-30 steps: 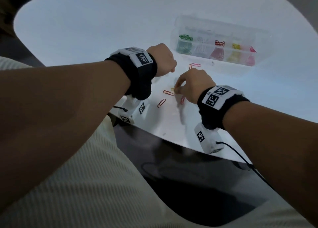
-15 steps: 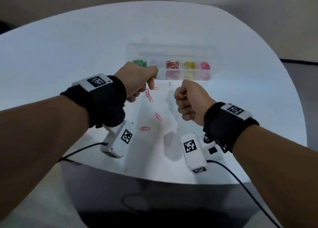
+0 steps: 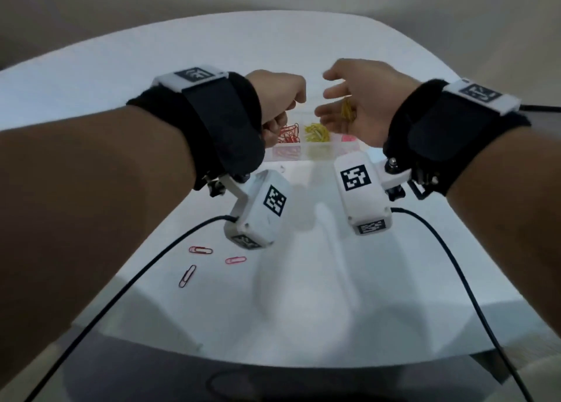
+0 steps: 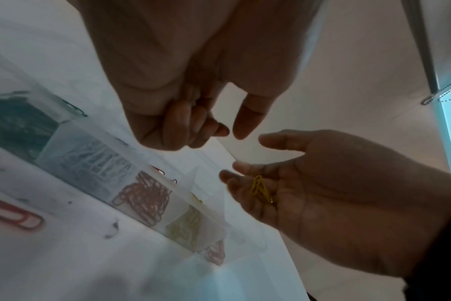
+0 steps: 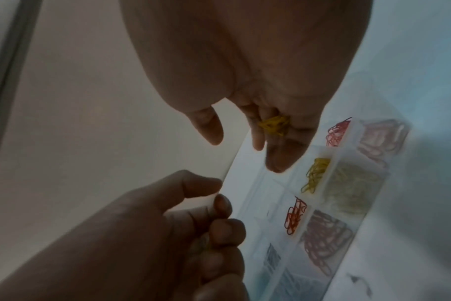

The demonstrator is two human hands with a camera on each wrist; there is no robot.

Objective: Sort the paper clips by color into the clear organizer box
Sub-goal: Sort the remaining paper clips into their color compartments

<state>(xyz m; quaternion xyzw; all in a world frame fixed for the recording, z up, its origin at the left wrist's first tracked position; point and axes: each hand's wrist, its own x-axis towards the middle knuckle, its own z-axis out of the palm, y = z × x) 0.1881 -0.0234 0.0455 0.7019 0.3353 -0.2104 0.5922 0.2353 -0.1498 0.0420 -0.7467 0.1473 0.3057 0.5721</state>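
The clear organizer box (image 3: pixel 329 155) sits on the white table (image 3: pixel 303 310) under both hands. Its compartments hold red clips (image 3: pixel 288 132), yellow clips (image 3: pixel 317 132) and pink clips (image 3: pixel 346 139); the left wrist view adds green clips (image 4: pixel 15 122) and silvery clips (image 4: pixel 95 160). My right hand (image 3: pixel 326 98) hovers over the box, palm up, fingers relaxed, with a few yellow clips (image 4: pixel 260 188) lying on it. My left hand (image 3: pixel 285 110) hangs beside it over the red compartment, fingers curled into the palm; whatever is inside the fist is hidden. Three pink clips (image 3: pixel 200 250) lie loose on the table nearer me.
Black cables (image 3: pixel 127 283) run from the wrist cameras (image 3: pixel 258 210) across the table's near edge on both sides. A tiny dark speck (image 4: pixel 113 226) lies in front of the box. A wall rises behind the table.
Both hands have lifted off the table and moved forward over the box. The right hand went from a fist to an upturned palm showing yellow clips. The head view has tilted down.
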